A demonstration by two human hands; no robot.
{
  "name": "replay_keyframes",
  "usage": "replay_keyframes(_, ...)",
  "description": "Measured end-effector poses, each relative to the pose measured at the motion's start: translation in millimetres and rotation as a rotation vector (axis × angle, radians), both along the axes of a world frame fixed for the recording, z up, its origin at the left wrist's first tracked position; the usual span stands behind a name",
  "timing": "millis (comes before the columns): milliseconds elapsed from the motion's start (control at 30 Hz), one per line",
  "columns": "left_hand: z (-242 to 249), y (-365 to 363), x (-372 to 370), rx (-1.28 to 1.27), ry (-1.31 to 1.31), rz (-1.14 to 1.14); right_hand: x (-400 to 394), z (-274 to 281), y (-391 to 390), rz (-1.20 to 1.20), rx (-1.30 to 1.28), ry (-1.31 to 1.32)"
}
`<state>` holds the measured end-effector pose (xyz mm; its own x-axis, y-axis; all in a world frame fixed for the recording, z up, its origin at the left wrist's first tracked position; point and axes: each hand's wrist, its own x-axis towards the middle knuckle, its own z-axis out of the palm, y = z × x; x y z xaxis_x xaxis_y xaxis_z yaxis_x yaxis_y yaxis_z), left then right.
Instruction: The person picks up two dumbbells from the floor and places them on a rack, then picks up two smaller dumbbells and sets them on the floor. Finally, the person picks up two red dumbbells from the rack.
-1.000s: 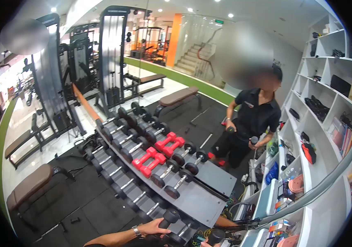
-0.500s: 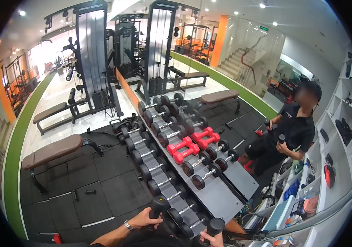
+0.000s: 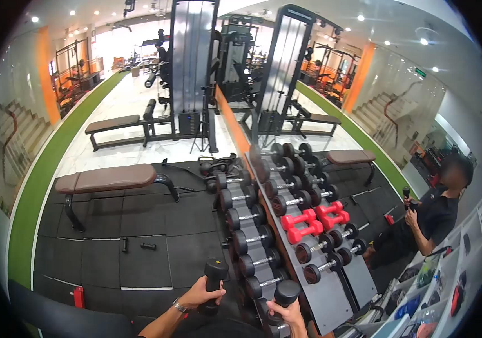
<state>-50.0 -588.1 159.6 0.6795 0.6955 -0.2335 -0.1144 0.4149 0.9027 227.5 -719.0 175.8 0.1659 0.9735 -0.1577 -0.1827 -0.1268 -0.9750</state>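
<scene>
Near the bottom centre, my left hand, with a metal watch on the wrist, is wrapped round a black dumbbell held upright. To its right my right hand grips another black dumbbell, whose round end faces up. Just beyond my hands, a rack carries rows of black dumbbells with silver handles. Red dumbbells lie on its upper shelf beside the mirror, which doubles them.
A brown bench stands on the black mat at left, with two small dumbbells on the floor. A weight machine rises behind. The mirror at right reflects a person in black and white shelves.
The view has turned left, so the rack, benches and machines sit farther right. Both hands still hold their dumbbells, and the brown bench is seen more fully.
</scene>
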Motion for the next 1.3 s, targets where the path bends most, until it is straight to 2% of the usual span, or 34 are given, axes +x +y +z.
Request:
replay_keyframes(200,2,36,-62,-0.032,-0.018,0.215,-53,31,94,0.189,0.021,-0.063)
replay_keyframes(333,-1,45,-104,-0.041,0.008,0.376,-82,30,145,0.356,0.024,-0.160)
replay_keyframes(433,3,42,-131,-0.119,-0.079,0.505,-104,18,177,0.463,0.019,-0.185)
replay_keyframes(567,-10,38,-159,-0.073,-0.071,0.651,-134,19,216,0.613,0.029,-0.228)
replay_keyframes(733,-17,44,-165,-0.099,-0.102,0.805,-164,17,268,0.836,0.079,-0.326)
replay_keyframes(833,-14,56,-166,-0.112,-0.056,0.900,-191,44,301,0.916,0.167,-0.235)
replay_keyframes(867,-14,61,-166,-0.087,-0.035,0.934,-193,45,315,0.961,0.135,-0.304)
replay_keyframes(933,-9,72,-169,-0.058,0.011,1.015,-204,46,345,0.980,0.128,-0.174)
replay_keyframes(967,-12,78,-173,-0.057,0.063,1.009,-207,43,356,0.993,0.108,-0.109)
replay_keyframes(1033,-3,93,-171,-0.058,0.089,1.125,-206,16,389,0.987,0.155,-0.243)
replay_keyframes(1300,5,155,-160,-0.044,-0.042,1.354,-212,-1,499,1.153,0.134,-0.257)
